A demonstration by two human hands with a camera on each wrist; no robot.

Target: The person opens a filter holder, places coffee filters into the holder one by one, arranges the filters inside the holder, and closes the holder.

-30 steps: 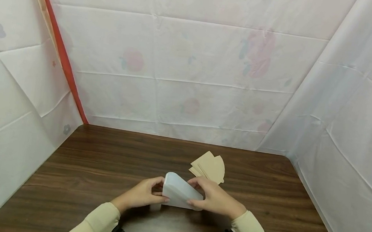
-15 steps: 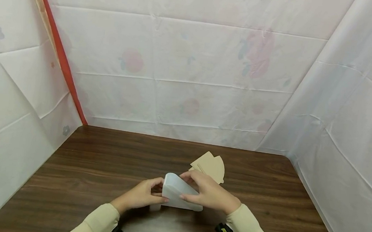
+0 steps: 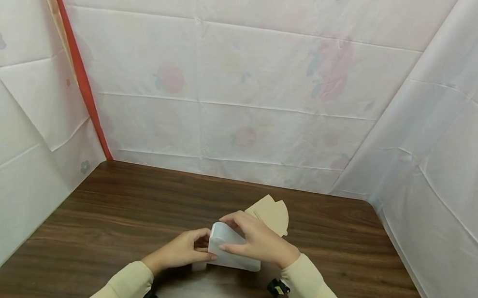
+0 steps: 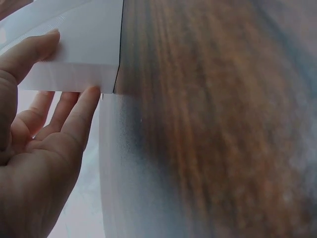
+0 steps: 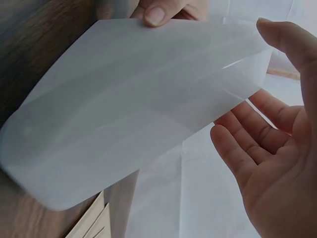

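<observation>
Left hand (image 3: 182,249) pinches the tall left end of a white plastic holder (image 3: 233,259), right hand (image 3: 261,242) spread around its sloped top, contact unclear, holder midway between the worktop (image 3: 127,215) side edges, probably light, stiff, slick, best gripped across its broad faces, fan-shaped filter papers (image 3: 276,216) beyond, nearer the back edge.

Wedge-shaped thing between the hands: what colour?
The wedge-shaped thing is white; the right wrist view shows it best.
</observation>
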